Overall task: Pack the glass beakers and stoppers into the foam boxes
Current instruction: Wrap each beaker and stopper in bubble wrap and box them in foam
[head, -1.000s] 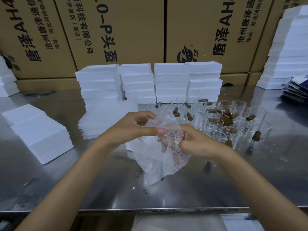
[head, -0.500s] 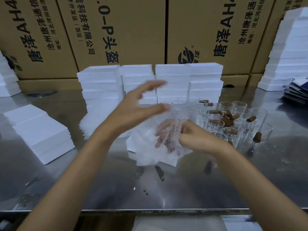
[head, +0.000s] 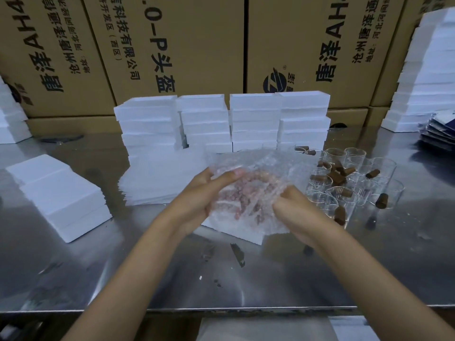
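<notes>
Both hands mid-desk, working a sheet of bubble wrap (head: 248, 190). Left hand (head: 197, 200) grips the wrap's left edge, thumb lying on top, fingers (head: 236, 172) curled under it. Right hand (head: 293, 212) grips the right edge, fingers tucked beneath the sheet and showing through the plastic. Cannot tell whether anything is inside the wrap.

Under the wrap, on the steel desk (head: 270, 274), sits one foam box (head: 236, 232); only its near corner shows.

Glass beakers (head: 364, 185) stand clustered just right of the hands, upright, touching one another. Brown stoppers (head: 337, 177) are scattered among them: some inside beakers, some lying on top, and one stopper on the desk (head: 381, 204) at the cluster's right side.

Foam box stacks (head: 256, 121) stand in a row at the far side, four columns, behind the wrap. A flat pile of white sheets (head: 157, 183) lies just in front of the left columns. Another low foam stack (head: 61, 193) is at near left, well apart from the hands. A taller foam stack (head: 428, 77) is at far right, with a pile of dark blue flat packs (head: 440, 134) beside it.

Printed cardboard cartons (head: 172, 45) form the wall behind everything.
</notes>
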